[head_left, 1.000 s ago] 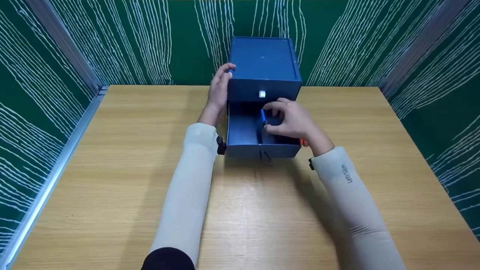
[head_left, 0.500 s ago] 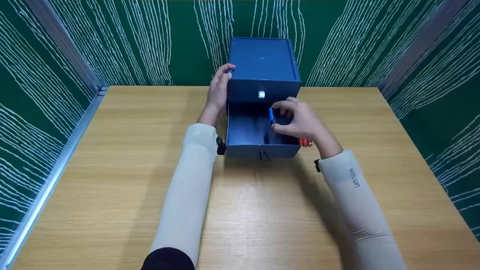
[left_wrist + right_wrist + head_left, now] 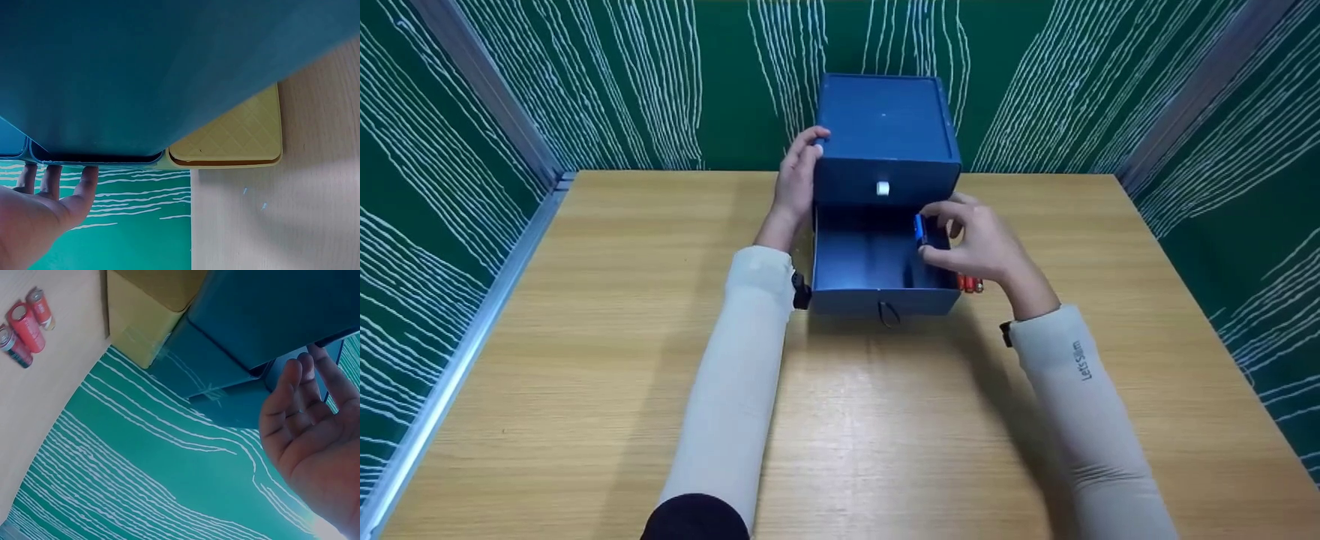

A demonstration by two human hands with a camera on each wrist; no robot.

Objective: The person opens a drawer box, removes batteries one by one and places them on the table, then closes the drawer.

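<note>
A blue drawer unit (image 3: 885, 116) has its lower blue drawer (image 3: 859, 259) pulled out toward me, while the upper drawer (image 3: 847, 184) with a white knob is closed. My right hand (image 3: 979, 240) is over the right side of the open drawer. Its thumb and fingertips pinch a small blue battery (image 3: 919, 229), upright. In the right wrist view the battery is hidden. My left hand (image 3: 795, 180) rests against the unit's left side, fingers at the top edge. The left wrist view shows the fingers (image 3: 87, 183) of that hand extended against the unit's edge.
Several red batteries (image 3: 25, 323) stand on the wooden table (image 3: 622, 337) to the right of the unit. Under the blue drawers sits a yellow drawer (image 3: 242, 132). A green wall with white lines (image 3: 735, 90) rises close behind. A dark loop (image 3: 889, 315) hangs from the drawer front.
My right hand has moved to the right across the open drawer with the blue battery pinched. The red batteries show more now. My left hand has stayed in place.
</note>
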